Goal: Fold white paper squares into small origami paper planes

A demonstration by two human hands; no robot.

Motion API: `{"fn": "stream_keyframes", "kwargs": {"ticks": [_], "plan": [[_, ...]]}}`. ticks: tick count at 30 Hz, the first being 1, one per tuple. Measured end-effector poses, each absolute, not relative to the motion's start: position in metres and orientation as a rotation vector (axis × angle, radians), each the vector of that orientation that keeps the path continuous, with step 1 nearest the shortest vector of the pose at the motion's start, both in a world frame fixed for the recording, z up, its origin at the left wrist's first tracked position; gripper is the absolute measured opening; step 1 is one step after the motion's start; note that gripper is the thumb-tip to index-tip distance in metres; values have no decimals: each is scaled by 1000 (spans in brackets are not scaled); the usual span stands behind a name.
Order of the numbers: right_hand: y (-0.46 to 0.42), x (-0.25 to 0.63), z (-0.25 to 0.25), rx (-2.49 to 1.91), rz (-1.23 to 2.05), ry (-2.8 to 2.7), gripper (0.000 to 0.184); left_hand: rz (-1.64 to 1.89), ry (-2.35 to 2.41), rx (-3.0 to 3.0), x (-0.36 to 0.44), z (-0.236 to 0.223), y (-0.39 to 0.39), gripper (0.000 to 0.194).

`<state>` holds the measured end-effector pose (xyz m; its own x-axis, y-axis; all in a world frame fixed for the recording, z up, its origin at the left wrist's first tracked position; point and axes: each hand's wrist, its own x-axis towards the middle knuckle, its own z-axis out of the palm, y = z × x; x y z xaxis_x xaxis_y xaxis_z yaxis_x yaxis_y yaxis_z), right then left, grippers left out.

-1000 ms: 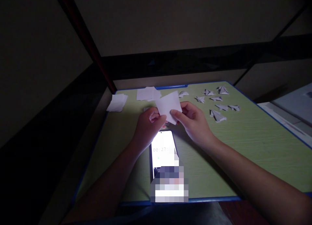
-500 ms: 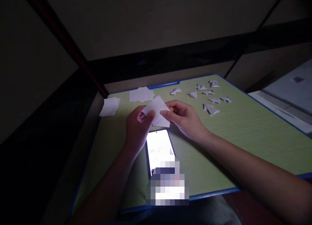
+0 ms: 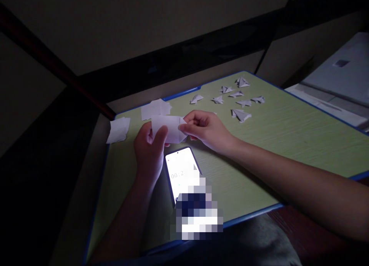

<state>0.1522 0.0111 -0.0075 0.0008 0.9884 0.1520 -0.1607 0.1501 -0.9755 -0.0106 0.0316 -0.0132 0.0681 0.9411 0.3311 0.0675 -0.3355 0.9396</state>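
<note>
- I'm looking down on a green worktop with a blue rim, tilted in my view.
- My left hand is over its left half, thumb pressed on the sheet's front and fingers behind, grasping the sheet by its left end.
- My right hand grasps the opposite end, thumb and fingers pinching it.
- The phone lies lit between my forearms, toward the near edge; I can read "00:2", and a pixelated patch hides its lower part.
- I have the sheet between both hands, beyond the phone; its right end is folded to a point.
- One stack of paper sits at the far left corner, another pile along the far edge.
- Eight small folded papers lie scattered toward the far right corner.
</note>
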Motion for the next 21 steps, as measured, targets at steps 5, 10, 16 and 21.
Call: {"fn": "stream_keyframes", "kwargs": {"ticks": [5,10,16,21], "plan": [[9,151,-7,-971,1177,-1203,21,1447,1048,1584,-11,-13,33,22],[9,151,-8,-983,1158,-1223,21,1477,1050,1610,-8,-11,30,16],[9,152,-10,-1028,1106,-1238,20,1489,1022,1659,-7,-10,28,15],[9,152,-10,-1043,1104,-1236,16,1490,949,1674,-7,-11,28,22]]}}
